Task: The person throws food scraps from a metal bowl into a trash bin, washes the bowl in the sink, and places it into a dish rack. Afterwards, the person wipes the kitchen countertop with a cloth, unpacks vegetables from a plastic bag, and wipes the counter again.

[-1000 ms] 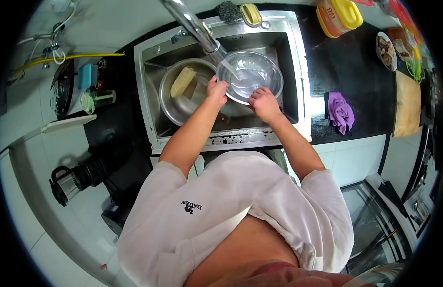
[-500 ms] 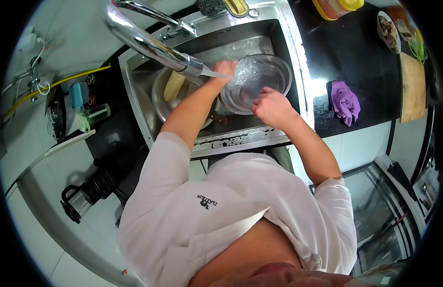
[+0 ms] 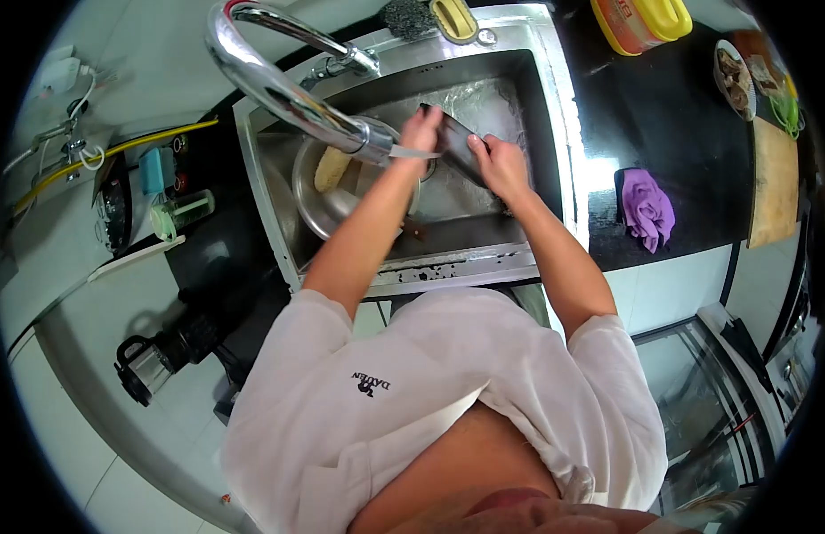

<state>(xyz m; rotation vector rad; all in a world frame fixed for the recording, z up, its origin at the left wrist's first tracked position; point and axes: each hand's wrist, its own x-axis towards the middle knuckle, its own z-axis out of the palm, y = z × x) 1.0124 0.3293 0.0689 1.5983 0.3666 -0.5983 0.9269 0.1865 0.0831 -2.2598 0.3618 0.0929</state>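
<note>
Nearest, low in the view, hangs the person's white shirt point(image 3: 412, 392), both bare forearms reaching up from it over the front rim of the steel sink point(image 3: 448, 267). Inside the basin, the right hand point(image 3: 500, 165) and the left hand point(image 3: 421, 132) grip a steel bowl point(image 3: 457, 147) between them, tipped steeply on edge so that it shows only as a dark narrow shape. Right fingers curl over its lower rim, left fingers are closed on its upper edge; whether the fingertips press together behind the metal cannot be told. Just left of the tilted bowl sits a second, larger metal bowl point(image 3: 328, 191) on the sink floor, holding a pale ear of corn point(image 3: 332, 169). Above it arches the chrome faucet point(image 3: 279, 84), its spout ending just beside the left wrist. Farther right, a purple cloth point(image 3: 646, 206) lies on the black counter point(image 3: 662, 116), and beyond stands a yellow-lidded container point(image 3: 639, 20).
</note>
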